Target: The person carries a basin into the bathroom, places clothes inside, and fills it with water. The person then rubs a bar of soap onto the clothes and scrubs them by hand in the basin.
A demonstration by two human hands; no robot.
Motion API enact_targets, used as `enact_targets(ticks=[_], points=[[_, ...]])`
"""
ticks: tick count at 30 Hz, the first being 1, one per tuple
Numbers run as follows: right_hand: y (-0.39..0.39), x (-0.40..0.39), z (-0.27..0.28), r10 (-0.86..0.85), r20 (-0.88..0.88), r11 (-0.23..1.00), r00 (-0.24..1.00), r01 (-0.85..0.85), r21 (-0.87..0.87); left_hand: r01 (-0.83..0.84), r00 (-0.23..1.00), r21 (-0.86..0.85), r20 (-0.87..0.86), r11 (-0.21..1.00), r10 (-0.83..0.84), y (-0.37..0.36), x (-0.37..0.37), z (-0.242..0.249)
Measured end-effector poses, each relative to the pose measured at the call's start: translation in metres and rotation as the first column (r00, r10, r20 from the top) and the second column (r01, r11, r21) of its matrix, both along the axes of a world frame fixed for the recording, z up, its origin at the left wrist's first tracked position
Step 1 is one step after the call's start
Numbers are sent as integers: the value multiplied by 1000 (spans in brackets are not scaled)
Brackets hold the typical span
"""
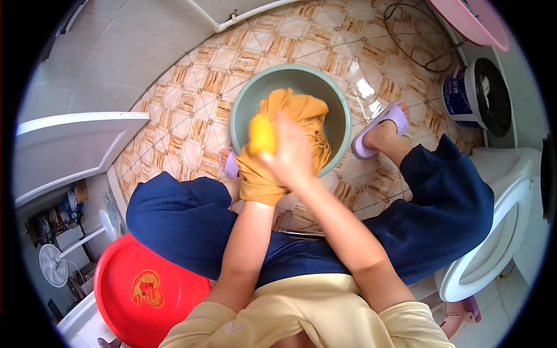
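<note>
A mustard-yellow garment (310,110) lies bunched in a round grey-green basin (239,98) on the floor, and part of it hangs over the near rim. My right hand (292,152) is closed on a bright yellow block (263,134) that looks like a bar of soap, held against the cloth. Motion smears both the hand and the block. My left forearm (250,232) runs into the garment, which covers my left hand, so its fingers are hidden.
A red basin (119,284) stands at lower left, near a white door (75,119). To the right are a black-rimmed bucket (464,95), a pink basin (496,29) and a toilet with a white seat (461,284). A hose (387,26) lies on the wet-looking tiled floor.
</note>
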State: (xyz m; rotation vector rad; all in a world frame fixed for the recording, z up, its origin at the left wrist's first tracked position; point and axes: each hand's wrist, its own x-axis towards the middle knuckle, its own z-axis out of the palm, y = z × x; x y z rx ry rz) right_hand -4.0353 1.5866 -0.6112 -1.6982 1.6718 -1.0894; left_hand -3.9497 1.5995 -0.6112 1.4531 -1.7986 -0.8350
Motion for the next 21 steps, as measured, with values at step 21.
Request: enact_targets(ticks=[21], points=[[-15,-19,-29,-232,462,931,856,58,360,70,935,-132,353,989,-19,-6,2,41]])
